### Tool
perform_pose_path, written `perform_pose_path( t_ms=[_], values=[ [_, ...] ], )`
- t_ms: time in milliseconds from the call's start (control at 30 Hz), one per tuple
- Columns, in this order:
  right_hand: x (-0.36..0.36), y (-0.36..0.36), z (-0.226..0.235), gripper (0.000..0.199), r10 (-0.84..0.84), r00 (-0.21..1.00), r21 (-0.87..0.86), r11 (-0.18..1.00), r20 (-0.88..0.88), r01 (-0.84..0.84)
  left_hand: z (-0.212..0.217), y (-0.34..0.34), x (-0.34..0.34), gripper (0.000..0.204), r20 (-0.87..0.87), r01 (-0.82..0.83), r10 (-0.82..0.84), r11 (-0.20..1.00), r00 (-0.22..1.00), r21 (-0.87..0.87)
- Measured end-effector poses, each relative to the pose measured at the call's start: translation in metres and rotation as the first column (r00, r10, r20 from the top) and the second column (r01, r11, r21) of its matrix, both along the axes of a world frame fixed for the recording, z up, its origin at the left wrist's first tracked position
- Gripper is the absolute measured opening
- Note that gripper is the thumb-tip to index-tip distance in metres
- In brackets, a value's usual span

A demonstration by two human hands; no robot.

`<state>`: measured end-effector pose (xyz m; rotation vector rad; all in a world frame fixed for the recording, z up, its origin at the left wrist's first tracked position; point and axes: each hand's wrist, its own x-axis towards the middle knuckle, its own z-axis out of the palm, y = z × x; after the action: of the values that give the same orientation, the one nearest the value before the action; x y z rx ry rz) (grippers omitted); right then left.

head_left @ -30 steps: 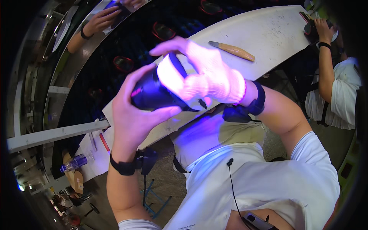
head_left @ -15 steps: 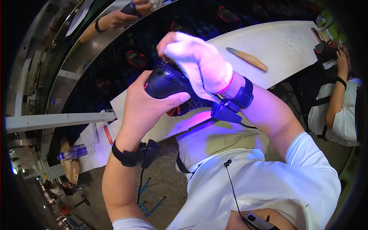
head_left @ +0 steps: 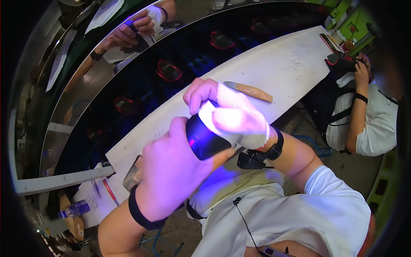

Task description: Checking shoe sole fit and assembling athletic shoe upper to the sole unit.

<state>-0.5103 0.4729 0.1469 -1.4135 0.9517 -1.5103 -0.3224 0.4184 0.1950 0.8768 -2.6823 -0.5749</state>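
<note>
A black shoe (head_left: 201,139) is held up in front of me over the white tabletop, its rounded end towards my left. My left hand (head_left: 171,167) wraps round that end, bare, with the thumb along its near side. On top, my right hand (head_left: 233,113) grips the shoe in a white glove that leaves the fingertips bare, with fingers bent over the far edge. Bright white-violet light washes out the shoe's upper face, and my hands hide most of the rest. Beyond my right hand lies a wooden-handled knife (head_left: 252,91).
The white tabletop (head_left: 291,64) curves off to the right. Behind it, a dark line carries several red-trimmed shoes (head_left: 169,70). At left are a white bar (head_left: 64,180), a red pen-like stick (head_left: 110,192) and a plastic bottle (head_left: 79,208). A co-worker's hand (head_left: 362,70) handles another shoe at far right.
Both hands and the shoe have come lower and nearer to me, and the shoe has turned. My right hand has shifted from above the shoe onto its upper face. The view has swung.
</note>
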Motion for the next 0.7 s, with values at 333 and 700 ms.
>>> perform_pose_path(
  t_ms=[333, 700],
  values=[
    [0.0, 0.089, -0.001, 0.069, 0.007, 0.926, -0.108, 0.993, -0.378, -0.052, 0.0, 0.046, 0.016, 0.075, 0.05, 0.399, -0.403, 0.868, 0.914, -0.295],
    [0.031, 0.065, -0.099, 0.096, -0.076, 0.641, -0.137, 0.989, -0.764, -0.047, -0.05, 0.081, 0.126, 0.077, -0.362, -0.067, 0.37, 0.773, 0.856, 0.631]
  ],
)
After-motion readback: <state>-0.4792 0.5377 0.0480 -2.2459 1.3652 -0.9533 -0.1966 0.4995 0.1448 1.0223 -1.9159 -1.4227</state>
